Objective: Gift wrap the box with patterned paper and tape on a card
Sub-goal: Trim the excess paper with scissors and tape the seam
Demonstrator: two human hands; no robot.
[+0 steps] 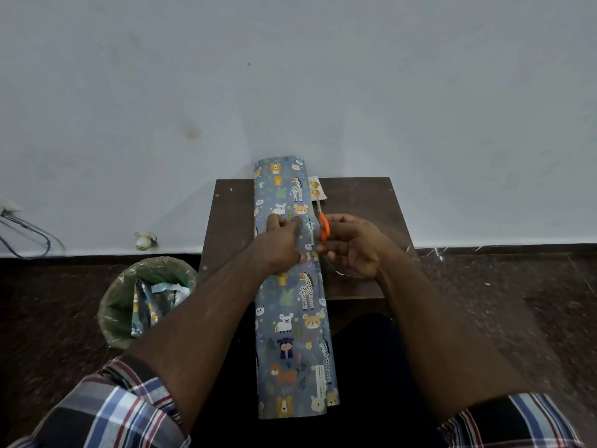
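Lying lengthwise across small dark-brown wooden table, grey-blue animal-print wrapping-paper roll overhangs 12 and 6 o'clock edges. Left hand pinches its top layer; right hand grips orange-handled scissors at its 3 o'clock edge. Bare tabletop at 9 o'clock.

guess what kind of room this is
Probably a plain room at home or in an office: a small wooden table against a bare wall, and a lined waste bin on the dark floor.
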